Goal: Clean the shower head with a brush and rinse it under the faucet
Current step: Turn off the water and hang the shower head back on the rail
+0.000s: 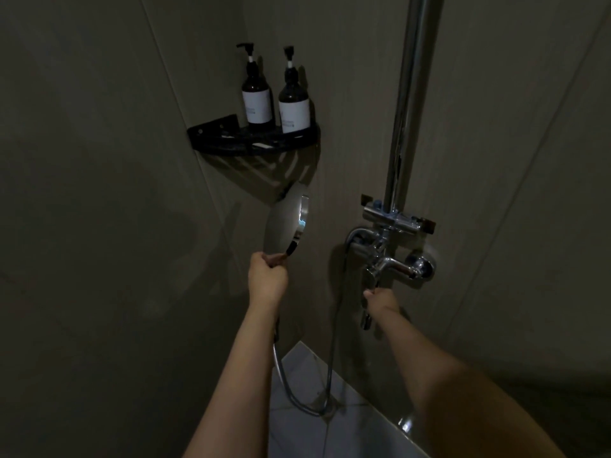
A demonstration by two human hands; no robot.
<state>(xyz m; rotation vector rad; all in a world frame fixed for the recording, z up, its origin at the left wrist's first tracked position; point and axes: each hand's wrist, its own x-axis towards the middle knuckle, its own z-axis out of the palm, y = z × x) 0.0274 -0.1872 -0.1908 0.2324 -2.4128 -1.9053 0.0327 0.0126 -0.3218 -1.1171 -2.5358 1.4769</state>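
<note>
Dim grey wall panels close round us, with pale floor tiles (307, 385) at the bottom centre of the frame. Nearest us, a hose (291, 388) loops over those tiles. Our left hand (267, 276), at centre frame, is curled tight round the handle of the shower head (287, 223). Its long axis runs upright, tilted slightly right, disc uppermost and seen nearly edge-on; the chrome-rimmed face points right, toward the faucet (391, 264). Our right hand (382, 299), just right of centre, pinches the lever hanging below the faucet. Above the faucet a chrome pipe (410, 104) climbs out of the top of the frame. Farther back, upper centre, a black corner shelf (211, 135) holds two dark pump bottles (258, 94) side by side, each with a white label.
</note>
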